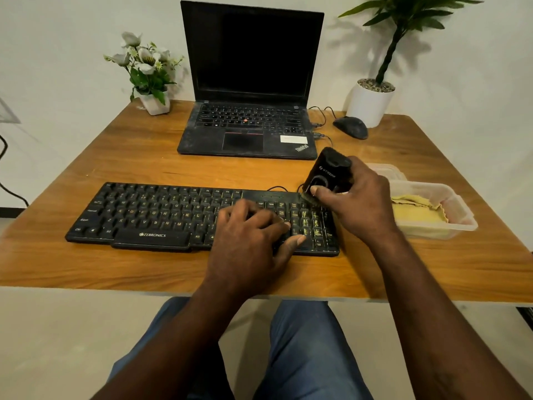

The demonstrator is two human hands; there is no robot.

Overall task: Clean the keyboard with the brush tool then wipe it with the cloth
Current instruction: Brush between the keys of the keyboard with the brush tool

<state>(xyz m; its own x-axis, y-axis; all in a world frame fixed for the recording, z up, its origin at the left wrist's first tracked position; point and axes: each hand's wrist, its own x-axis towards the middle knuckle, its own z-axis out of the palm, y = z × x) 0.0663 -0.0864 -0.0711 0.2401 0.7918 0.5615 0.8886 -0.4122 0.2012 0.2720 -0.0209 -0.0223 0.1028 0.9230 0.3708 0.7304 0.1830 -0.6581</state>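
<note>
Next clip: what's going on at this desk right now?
A seated person is brushing the black keyboard on the wooden table. The right hand grips the black brush tool, with its bristles down at the keyboard's far right corner, above the number pad. The left hand rests spread on the keys just beside it, apparently steadying the board. The yellow cloth lies in a clear container to the right, with no hand on it, so the wiping step is not yet begun.
</note>
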